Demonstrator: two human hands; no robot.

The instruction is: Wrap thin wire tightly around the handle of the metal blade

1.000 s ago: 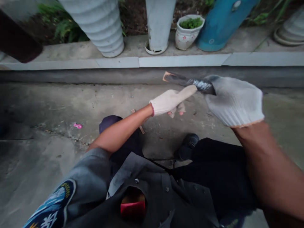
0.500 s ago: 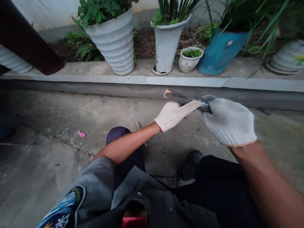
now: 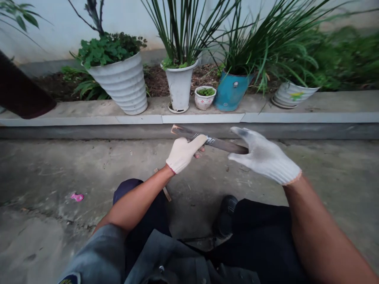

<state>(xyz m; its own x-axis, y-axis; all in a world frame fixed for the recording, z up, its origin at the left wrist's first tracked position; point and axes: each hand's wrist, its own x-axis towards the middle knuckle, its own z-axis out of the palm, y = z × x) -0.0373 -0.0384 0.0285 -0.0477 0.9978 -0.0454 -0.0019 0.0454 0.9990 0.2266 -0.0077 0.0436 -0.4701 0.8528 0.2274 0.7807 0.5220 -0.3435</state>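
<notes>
In the gloved grip of my left hand [image 3: 184, 154] is a dark flat strip of wood [image 3: 226, 145] with a pale left end. Something shiny, perhaps clear wrapping, shows on it beside my left thumb. The strip points left to right above the concrete floor, tilted slightly down to the right. My right hand [image 3: 262, 156], also in a white knitted glove, has its thumb and fingers spread around the strip's right end. Whether the palm touches that end I cannot tell. Grey smudges mark the right glove.
Ahead runs a low ledge [image 3: 204, 118] with white pots [image 3: 179, 86], a small flowered pot [image 3: 204, 100] and a blue pot [image 3: 232, 92]. A thin wooden stick [image 3: 166, 194] lies by my left knee. A pink object [image 3: 77, 197] is on the floor at left.
My right hand has opened from around the strip's right part, and its fingers are now spread at the end. My left hand keeps its grip. The view has shifted right and up.
</notes>
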